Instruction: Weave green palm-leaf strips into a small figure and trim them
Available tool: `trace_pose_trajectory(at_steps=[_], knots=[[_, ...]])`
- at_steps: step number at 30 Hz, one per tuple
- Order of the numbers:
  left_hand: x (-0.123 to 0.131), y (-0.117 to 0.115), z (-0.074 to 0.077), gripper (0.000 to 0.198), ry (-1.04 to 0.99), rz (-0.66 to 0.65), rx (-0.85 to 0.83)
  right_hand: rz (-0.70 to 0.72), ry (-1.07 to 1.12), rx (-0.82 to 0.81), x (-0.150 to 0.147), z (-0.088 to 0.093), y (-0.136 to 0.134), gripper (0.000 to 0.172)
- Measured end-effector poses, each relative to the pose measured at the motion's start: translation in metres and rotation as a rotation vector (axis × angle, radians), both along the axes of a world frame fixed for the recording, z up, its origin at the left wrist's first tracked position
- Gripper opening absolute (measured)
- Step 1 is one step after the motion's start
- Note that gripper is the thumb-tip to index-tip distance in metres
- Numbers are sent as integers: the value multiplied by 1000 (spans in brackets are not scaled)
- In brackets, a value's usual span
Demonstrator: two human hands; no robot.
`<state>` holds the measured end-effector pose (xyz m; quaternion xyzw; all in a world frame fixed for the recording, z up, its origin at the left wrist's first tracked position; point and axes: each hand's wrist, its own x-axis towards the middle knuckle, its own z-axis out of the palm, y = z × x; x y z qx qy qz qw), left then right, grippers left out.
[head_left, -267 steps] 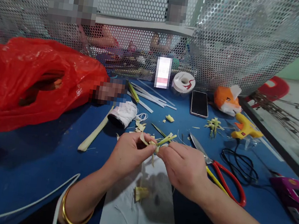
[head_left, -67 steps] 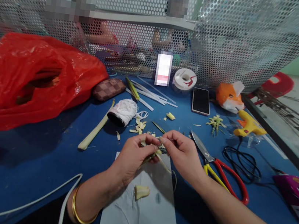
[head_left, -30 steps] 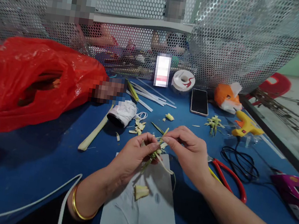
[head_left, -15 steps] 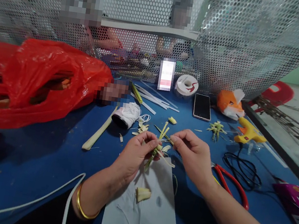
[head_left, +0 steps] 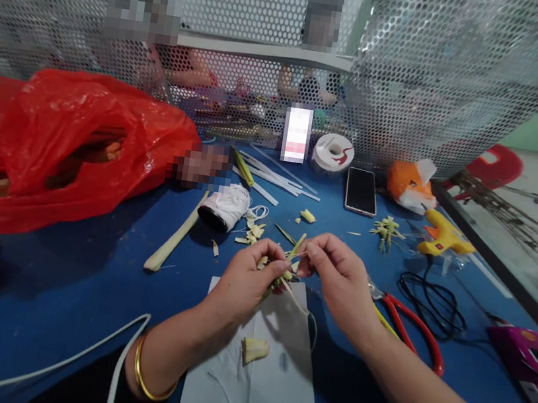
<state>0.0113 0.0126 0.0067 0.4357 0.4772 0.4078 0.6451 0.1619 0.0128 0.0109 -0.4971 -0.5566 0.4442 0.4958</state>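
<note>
Over a white sheet of paper (head_left: pixel 278 400), my left hand (head_left: pixel 245 281) pinches a small bundle of green and pale yellow plant strips (head_left: pixel 299 240) between thumb and fingers. My fingers cover much of the bundle, and one pale strip sticks out below it to the right. Close beside it, my right hand (head_left: pixel 341 275) is closed in a pinch at the bundle's upper end. What lies between those fingertips is too thin to make out. A short cut piece of pale stalk (head_left: pixel 255 351) lies on the paper below both hands.
Red-handled pliers (head_left: pixel 414 325) lie beside my right forearm, with a yellow glue gun (head_left: pixel 447 235) beyond. A white thread spool (head_left: pixel 225 207), a long stalk (head_left: pixel 175 234) and a red plastic bag (head_left: pixel 78 135) are leftward. A phone (head_left: pixel 362 191) and ribbon roll (head_left: pixel 333 152) lie behind.
My right hand has moved left, right up to the bundle in my left hand. The bundle's upright strips are now more covered by my fingers.
</note>
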Motion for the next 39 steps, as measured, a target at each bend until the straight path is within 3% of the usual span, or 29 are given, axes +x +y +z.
trace_pose_trajectory(at_steps=[5,9,11,15,19,24,32,39], knots=[[0,-1,-5,11,71,-36,80,29,-66,47,-1,-3,-2,21],[0,-2,-9,7,138,-136,137,51,-212,131,0,-6,-4,20],[1,-2,-8,8,138,-176,159,65,-179,102,-1,-6,-5,20],[0,-2,-3,11,-58,-100,-11,-59,17,86,0,1,-4,13],[-3,1,0,18,-255,-8,-177,-211,-75,215,6,7,-2,14],[-4,3,0,22,-284,23,-161,-79,-198,237,9,1,0,11],[1,-1,3,25,-73,34,-58,58,-273,225,4,-3,-1,7],[0,0,-2,21,11,58,-30,32,-185,65,-1,-9,-2,5]])
